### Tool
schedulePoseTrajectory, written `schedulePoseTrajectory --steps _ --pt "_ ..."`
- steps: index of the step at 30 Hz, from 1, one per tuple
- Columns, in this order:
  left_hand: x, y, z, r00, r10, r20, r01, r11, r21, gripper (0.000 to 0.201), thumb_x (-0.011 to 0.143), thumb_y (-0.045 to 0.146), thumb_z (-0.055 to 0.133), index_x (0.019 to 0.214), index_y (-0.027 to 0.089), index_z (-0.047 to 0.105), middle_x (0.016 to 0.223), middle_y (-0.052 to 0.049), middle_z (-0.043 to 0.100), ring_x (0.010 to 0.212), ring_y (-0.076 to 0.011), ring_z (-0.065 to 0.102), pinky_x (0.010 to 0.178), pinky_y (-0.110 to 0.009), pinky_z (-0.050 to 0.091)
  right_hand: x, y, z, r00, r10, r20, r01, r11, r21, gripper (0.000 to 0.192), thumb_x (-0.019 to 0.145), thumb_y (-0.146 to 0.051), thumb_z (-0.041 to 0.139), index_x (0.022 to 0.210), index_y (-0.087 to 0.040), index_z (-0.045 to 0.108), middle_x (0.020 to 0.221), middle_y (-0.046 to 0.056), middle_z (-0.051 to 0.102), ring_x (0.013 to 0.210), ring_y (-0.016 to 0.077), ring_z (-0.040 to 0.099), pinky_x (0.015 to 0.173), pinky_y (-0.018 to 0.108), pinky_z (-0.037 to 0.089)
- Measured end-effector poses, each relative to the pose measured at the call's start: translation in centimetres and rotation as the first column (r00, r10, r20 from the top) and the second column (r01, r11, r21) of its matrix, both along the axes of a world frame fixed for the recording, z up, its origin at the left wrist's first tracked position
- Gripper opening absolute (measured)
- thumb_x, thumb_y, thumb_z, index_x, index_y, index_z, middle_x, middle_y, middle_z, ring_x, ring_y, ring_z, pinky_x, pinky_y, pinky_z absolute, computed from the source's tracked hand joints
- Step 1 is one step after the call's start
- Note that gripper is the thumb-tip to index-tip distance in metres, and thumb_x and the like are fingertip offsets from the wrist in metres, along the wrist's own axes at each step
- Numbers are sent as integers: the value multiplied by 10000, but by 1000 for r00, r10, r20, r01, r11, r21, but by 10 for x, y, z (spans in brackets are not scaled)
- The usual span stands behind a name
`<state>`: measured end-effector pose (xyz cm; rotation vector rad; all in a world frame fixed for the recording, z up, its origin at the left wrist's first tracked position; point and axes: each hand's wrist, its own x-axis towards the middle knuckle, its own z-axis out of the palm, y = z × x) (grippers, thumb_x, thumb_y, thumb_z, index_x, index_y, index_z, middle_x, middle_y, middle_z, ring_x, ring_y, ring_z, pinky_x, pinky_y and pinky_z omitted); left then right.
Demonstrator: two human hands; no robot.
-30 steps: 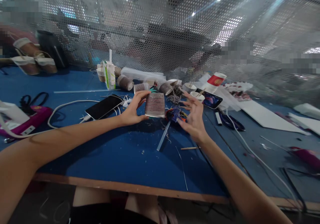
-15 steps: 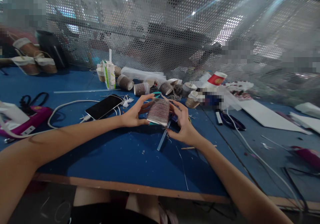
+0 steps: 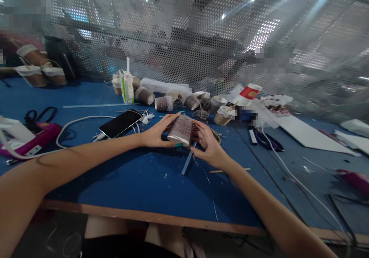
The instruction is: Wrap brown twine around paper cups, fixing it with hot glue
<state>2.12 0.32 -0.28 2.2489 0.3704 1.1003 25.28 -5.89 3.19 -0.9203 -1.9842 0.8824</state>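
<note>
A paper cup wrapped in brownish thread (image 3: 180, 129) is held between both hands just above the blue table (image 3: 138, 173), tilted with its wide end toward me. My left hand (image 3: 157, 133) grips its left side, fingers over the top and thumb below. My right hand (image 3: 209, 146) holds the cup's right side, fingers curled against it. A clear glue stick (image 3: 187, 162) lies on the table just under my hands. Part of a glue gun behind the cup is hidden by my right hand.
A black phone (image 3: 119, 122) on a white cable lies to the left. Several thread-wrapped cups (image 3: 163, 103), a milk carton (image 3: 127, 85) and a red-and-white cup (image 3: 248, 92) line the perforated screen. Scissors (image 3: 266, 140) and white sheets (image 3: 305, 133) lie right; a pink device (image 3: 31, 138) left.
My right hand came in from open and apart to grip the cup's right side. Both hands lowered the cup toward the table and tilted it.
</note>
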Motion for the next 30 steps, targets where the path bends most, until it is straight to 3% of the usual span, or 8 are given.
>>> schedulePoseTrajectory --steps 4,9,12,15,18,22,26,30 --pt "1 1 0 999 23 45 -18 995 -100 844 733 426 790 1440 293 349 1468 -163 377 1367 -351 468 1084 -562 471 0 1 -2 998 -56 2 56 998 35 755 781 -268 657 1438 -281 286 1475 148 383 1202 237 564 1049 485 493" --pt "4 1 -2 977 168 129 -148 977 -153 814 640 385 852 1311 241 414 1329 -145 471 1260 -318 551 1023 -535 526 8 -1 10 994 -111 -10 111 985 136 603 822 -271 615 1365 -296 355 1468 121 450 1218 240 583 1027 465 499" --pt "5 2 -4 935 273 224 -249 960 -131 830 687 451 811 1354 265 356 1367 -140 394 1273 -317 516 996 -508 548 25 4 23 957 -290 27 267 910 316 449 822 -282 606 1246 -265 459 1355 117 549 1118 249 631 939 451 528" --pt "5 8 -8 848 334 411 -319 942 -106 860 768 600 700 1421 351 198 1408 -120 323 1299 -312 482 1028 -506 519 50 14 33 851 -500 164 382 802 460 255 802 -343 628 1020 -231 557 1041 93 640 910 249 643 837 446 535" --pt "6 16 -12 765 381 520 -381 918 -112 843 829 670 581 1426 410 46 1411 -104 302 1319 -303 458 1074 -517 470 68 24 32 771 -474 425 337 870 359 323 722 -452 701 909 -226 566 923 68 616 827 256 610 779 459 530" --pt "7 20 -15 784 398 477 -388 913 -126 835 829 633 609 1407 386 60 1410 -111 264 1320 -304 449 1070 -528 463 68 25 21 675 -396 622 305 918 254 440 535 -320 800 884 -218 552 916 57 541 860 279 574 791 477 513" --pt "7 14 -12 834 412 366 -402 909 -107 839 756 549 725 1355 297 194 1379 -132 275 1278 -314 476 1052 -520 485 56 22 19 612 -468 638 323 884 338 278 600 -265 695 773 -231 480 857 56 507 834 291 565 774 482 503" --pt "5 10 -7 833 457 311 -458 886 -75 821 744 433 756 1355 278 230 1358 -130 292 1291 -330 443 1039 -539 497 50 19 28 665 -555 499 387 828 405 203 645 -285 640 763 -241 481 811 51 556 780 271 587 759 464 516"
